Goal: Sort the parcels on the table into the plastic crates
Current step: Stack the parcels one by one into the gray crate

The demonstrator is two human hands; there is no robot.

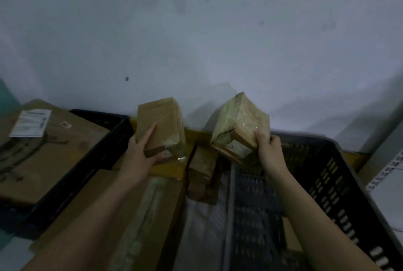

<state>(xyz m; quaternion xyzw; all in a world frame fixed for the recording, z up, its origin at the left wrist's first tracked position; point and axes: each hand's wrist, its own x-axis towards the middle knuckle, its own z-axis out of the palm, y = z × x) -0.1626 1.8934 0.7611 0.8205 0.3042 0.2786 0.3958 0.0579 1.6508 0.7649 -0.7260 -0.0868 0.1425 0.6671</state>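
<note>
From the head camera, the left hand (142,150) grips a brown cardboard parcel (160,126), raised above the yellow table edge (196,135) beside a black plastic crate (96,153) holding a large flat carton (43,150). The right hand (269,150) grips a tape-wrapped tan parcel (238,126) over a dark slotted plastic crate (327,183). Between them lies what seems, in the dim light, a small brown parcel (201,166).
</note>
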